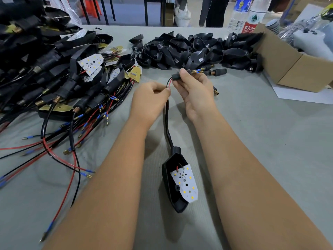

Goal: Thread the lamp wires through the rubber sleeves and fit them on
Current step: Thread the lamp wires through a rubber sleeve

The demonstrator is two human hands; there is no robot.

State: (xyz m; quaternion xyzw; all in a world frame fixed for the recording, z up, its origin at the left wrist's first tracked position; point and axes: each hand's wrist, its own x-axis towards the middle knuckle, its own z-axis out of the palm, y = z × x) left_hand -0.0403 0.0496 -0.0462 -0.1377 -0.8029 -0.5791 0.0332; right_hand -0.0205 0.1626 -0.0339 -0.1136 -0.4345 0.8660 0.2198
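Observation:
A black lamp housing [170, 179] with a white LED board [185, 183] lies on the grey table between my forearms. Its black cable [167, 120] runs up to my hands. My left hand [149, 100] pinches the red and black wires just below a black rubber sleeve [176, 76]. My right hand [194, 89] holds that sleeve between thumb and fingers. The wires pass through it, and their blue-and-brass terminals [197, 70] stick out of its far end.
A big heap of wired lamps [54, 74] with loose red and black leads covers the left. A pile of empty black housings [189, 51] lies at the back. Loose sleeves [217, 71], a cardboard box [288, 69] and two bottles [246, 13] are at the right.

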